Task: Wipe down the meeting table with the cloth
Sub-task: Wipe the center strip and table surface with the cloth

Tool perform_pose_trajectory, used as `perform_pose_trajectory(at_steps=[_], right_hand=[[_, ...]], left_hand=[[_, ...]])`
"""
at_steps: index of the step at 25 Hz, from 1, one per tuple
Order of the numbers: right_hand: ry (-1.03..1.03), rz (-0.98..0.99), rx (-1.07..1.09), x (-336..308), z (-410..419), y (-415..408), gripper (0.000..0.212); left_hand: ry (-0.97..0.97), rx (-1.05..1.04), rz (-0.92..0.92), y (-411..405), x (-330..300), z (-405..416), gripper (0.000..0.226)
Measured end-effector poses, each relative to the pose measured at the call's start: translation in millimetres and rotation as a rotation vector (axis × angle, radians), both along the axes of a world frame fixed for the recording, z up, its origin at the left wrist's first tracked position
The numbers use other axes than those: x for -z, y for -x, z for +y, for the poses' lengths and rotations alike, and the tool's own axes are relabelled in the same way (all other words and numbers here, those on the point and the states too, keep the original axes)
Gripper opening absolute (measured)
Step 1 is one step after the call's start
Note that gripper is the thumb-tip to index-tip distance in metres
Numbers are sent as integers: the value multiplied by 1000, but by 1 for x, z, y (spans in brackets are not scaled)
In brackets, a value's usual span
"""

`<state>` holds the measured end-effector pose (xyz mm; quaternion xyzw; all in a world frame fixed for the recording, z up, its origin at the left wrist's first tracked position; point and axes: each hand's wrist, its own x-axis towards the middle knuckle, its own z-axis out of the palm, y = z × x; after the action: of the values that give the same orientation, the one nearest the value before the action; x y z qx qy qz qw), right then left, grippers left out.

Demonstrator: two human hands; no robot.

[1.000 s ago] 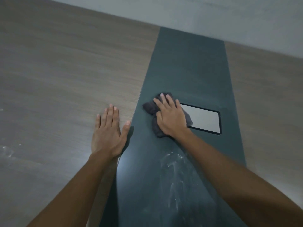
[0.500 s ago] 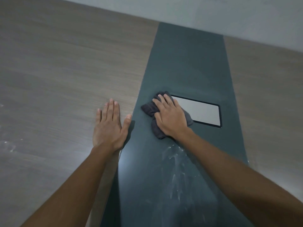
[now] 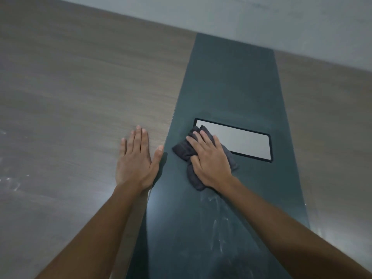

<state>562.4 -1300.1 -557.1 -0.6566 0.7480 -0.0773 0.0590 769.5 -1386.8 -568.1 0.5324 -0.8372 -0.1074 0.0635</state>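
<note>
1. Head view: the meeting table [image 3: 76, 81] fills nearly the whole picture, a wood-grain top with a dark strip [image 3: 231, 87] running down its middle, from the far edge toward the person.

2. The cloth [image 3: 184, 151], dark grey and bunched, lies on the dark strip, with its far corner overlapping the near left corner of a silver rectangular panel [image 3: 241, 140] set flush in the strip inside a black frame.

3. The right hand [image 3: 211, 160] lies on top of the cloth and presses it to the table; its fingers are spread and only a little bent over the folds, while the thumb tucks into the fabric at the left side. Cloth sticks out to the left of the hand, below the wrist and a little to the right.

4. The left hand [image 3: 136, 160] rests palm down on the wood part, fingers straight and close together, thumb held out so that its tip reaches the edge of the dark strip. It holds nothing and lies just beside the cloth without touching it.

5. Both bare forearms come in from the bottom edge and cover part of the near table.

6. Pale smears [image 3: 217, 222] show on the dark strip near the right forearm, and fainter marks [image 3: 10, 182] on the wood at far left.

7. Beyond the far edge of the table there is a plain pale wall [image 3: 261, 21].
</note>
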Motion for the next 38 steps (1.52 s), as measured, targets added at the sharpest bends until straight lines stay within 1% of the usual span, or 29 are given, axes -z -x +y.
perform_pose_trajectory(at_steps=[2,4,6,8,11,14,17,23,25,28,30,32,35,36,38], right_hand=[[-8,18,95,-2,-35,7,69],[-50,23,215,-3,-64,9,64],[-50,19,276,0,-69,1,62],[-26,12,240,2,-50,-14,65],[6,-16,196,4,-9,-36,77],[17,-28,213,3,8,-41,76],[3,-13,223,1,28,-27,75],[19,20,399,1,92,37,75],[32,7,468,1,99,43,76],[31,-37,525,-2,94,28,83],[25,-42,493,-5,80,9,86],[5,-53,409,-7,51,-17,86],[-30,-73,331,-10,5,-52,75],[-34,-77,314,-10,-3,-55,72],[-26,-62,268,-9,1,-44,75]], left_hand=[[-3,-1,13,0,0,-1,83],[-3,0,13,1,0,0,84],[8,3,14,0,3,-1,84],[-6,13,10,-2,4,-1,84],[-24,49,27,-8,3,12,83],[-32,78,19,-19,-1,35,82],[-41,103,9,-31,-6,47,82],[-35,105,10,-35,-5,50,80],[-41,108,9,-35,-4,49,81],[-31,108,20,-35,-4,49,82],[-38,110,28,-34,-4,48,82],[-35,110,32,-33,-3,47,83],[-34,110,19,-33,-2,47,83],[-31,108,17,-33,-2,47,83],[-28,112,14,-33,-3,47,84]])
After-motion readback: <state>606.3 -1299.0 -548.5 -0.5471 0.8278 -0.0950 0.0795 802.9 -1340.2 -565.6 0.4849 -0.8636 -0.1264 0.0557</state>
